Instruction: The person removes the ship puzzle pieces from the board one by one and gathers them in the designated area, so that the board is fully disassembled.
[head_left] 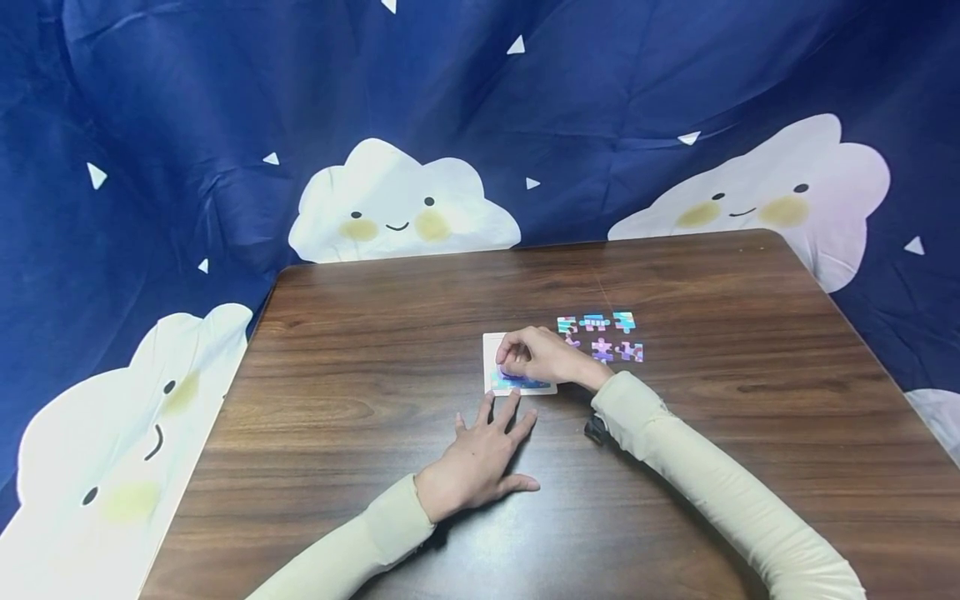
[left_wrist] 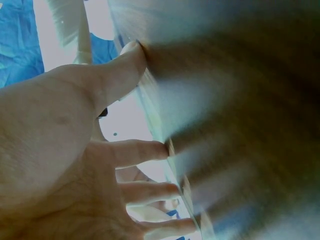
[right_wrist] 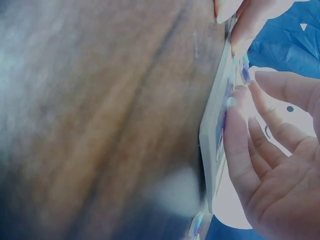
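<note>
A small white-bordered jigsaw board (head_left: pixel 492 343) lies on the table, partly filled with blue and purple along its near side. Over it, my right hand (head_left: pixel 546 357) pinches a small purple-blue jigsaw piece (right_wrist: pixel 245 72) between thumb and finger, just off the board's face. Another finger of that hand rests against the board. My left hand (head_left: pixel 477 462) lies spread with straight fingers, its foremost fingertips at the board's near edge. The right hand hides much of the board's upper part in the head view.
Several loose jigsaw pieces (head_left: pixel 602 348) lie right of the board in two rough rows, partly behind the right hand. The brown wooden table (head_left: pixel 360 358) reaches back to a blue curtain (head_left: pixel 592 100) with white clouds. A small black object (head_left: pixel 595 429) sits under the right cuff.
</note>
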